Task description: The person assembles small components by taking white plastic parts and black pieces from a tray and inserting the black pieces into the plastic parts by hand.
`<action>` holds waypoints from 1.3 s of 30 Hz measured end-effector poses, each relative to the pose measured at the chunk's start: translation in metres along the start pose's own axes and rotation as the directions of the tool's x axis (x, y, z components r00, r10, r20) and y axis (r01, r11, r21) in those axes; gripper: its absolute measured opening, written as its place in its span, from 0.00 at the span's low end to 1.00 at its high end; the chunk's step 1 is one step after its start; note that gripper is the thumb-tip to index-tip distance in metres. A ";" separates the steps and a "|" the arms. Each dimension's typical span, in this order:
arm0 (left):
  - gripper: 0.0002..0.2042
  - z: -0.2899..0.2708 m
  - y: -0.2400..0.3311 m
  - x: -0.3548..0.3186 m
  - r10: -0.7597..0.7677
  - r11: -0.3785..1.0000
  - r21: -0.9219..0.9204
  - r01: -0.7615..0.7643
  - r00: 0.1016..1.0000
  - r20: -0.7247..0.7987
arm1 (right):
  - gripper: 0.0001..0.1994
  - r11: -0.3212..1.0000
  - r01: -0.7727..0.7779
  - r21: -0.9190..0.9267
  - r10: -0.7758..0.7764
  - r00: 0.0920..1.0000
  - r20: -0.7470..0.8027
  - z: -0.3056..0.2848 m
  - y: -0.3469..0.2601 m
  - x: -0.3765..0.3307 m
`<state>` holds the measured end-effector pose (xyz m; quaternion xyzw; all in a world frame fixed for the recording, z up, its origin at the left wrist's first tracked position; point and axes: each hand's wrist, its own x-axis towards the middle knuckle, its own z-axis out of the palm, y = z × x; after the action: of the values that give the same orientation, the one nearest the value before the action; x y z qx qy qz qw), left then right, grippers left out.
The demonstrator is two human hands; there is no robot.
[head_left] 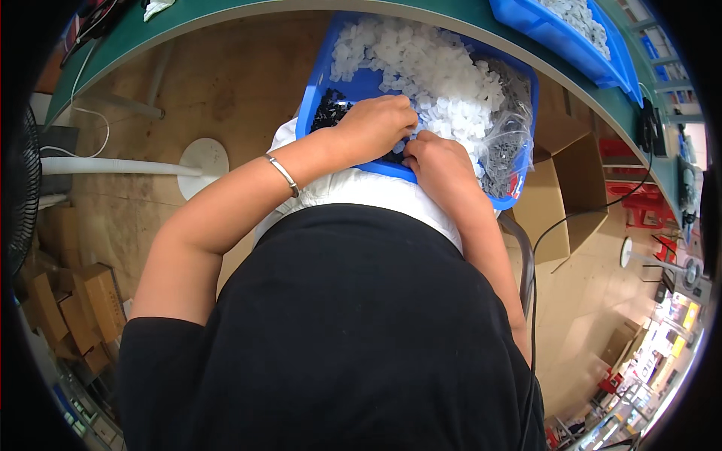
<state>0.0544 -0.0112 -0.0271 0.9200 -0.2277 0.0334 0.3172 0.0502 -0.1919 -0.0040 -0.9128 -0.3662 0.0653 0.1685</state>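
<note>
A blue plastic tray rests at my lap, its far part reaching under the table edge. Many small translucent white plastic pieces heap across its middle and far side. Small black pieces lie in its left corner, beside my left wrist. Along the right side, a clear plastic bag lies over small grey pieces. My left hand and my right hand nearly meet over the near part of the tray. Both have their fingers curled in a pinch; whatever they hold is too small and covered to name.
The green table curves across the top. On its right stands another blue bin of grey pieces. An open cardboard box is on the floor to the right. Left are a fan, a white round base and cardboard boxes.
</note>
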 end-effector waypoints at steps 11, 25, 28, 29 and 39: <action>0.08 -0.035 0.007 -0.015 -0.500 0.481 -0.724 0.495 0.833 0.238 | 0.04 0.936 -0.036 0.350 0.083 0.990 -0.118 -0.008 -0.002 -0.003; 0.13 -0.031 0.025 -0.046 -0.536 0.350 -0.823 0.447 0.816 0.215 | 0.05 0.165 -0.201 0.966 0.268 0.951 0.152 -0.016 -0.014 -0.001; 0.13 -0.030 0.029 -0.046 -0.533 0.308 -0.844 0.439 0.814 0.229 | 0.05 0.118 -0.191 0.975 0.253 0.955 0.156 -0.013 -0.017 -0.001; 0.13 -0.029 0.030 -0.046 -0.534 0.299 -0.845 0.443 0.812 0.236 | 0.06 0.135 -0.181 0.974 0.249 0.958 0.144 -0.011 -0.016 -0.002; 0.13 -0.030 0.034 -0.046 -0.548 0.240 -0.864 0.442 0.797 0.255 | 0.09 0.286 -0.179 0.942 0.270 0.958 0.100 -0.010 -0.022 -0.002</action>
<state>0.0009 0.0015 0.0072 0.6248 0.1090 -0.1483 0.7588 0.0367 -0.1809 0.0129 -0.6869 -0.1208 0.2528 0.6705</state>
